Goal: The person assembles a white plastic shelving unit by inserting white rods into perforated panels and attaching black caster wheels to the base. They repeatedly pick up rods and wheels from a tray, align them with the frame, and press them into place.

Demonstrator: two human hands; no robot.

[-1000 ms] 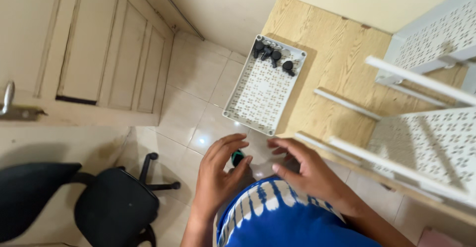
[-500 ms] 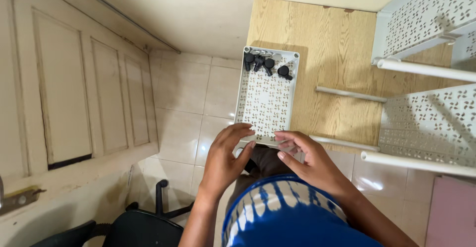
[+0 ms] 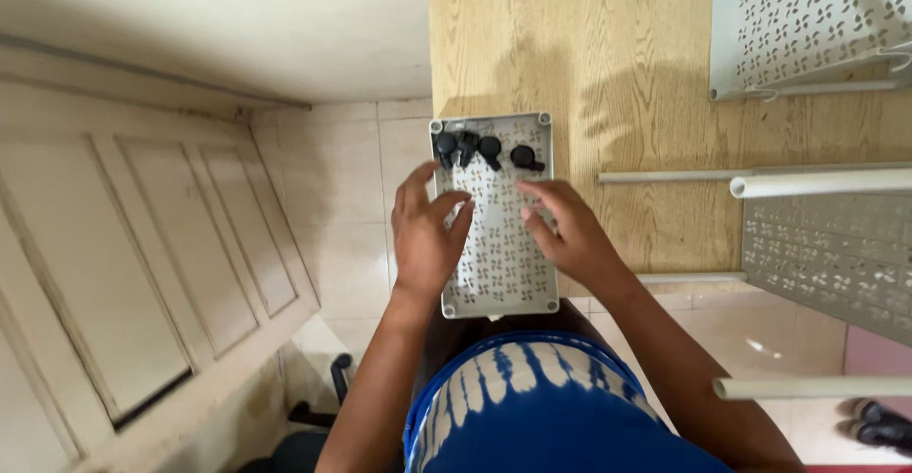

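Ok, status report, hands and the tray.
Both hands flat on the tray, left hand on its left edge, right hand on the right side. Four black casters at far end. Nothing blocking.

Wooden table (image 3: 627, 74), white pipes (image 3: 817, 184), panelled door (image 3: 123, 274).

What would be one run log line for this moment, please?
left hand: on perforated panel, left edge | right hand: on panel, right side | black casters: four at panel's far end | panel: overhangs wooden table
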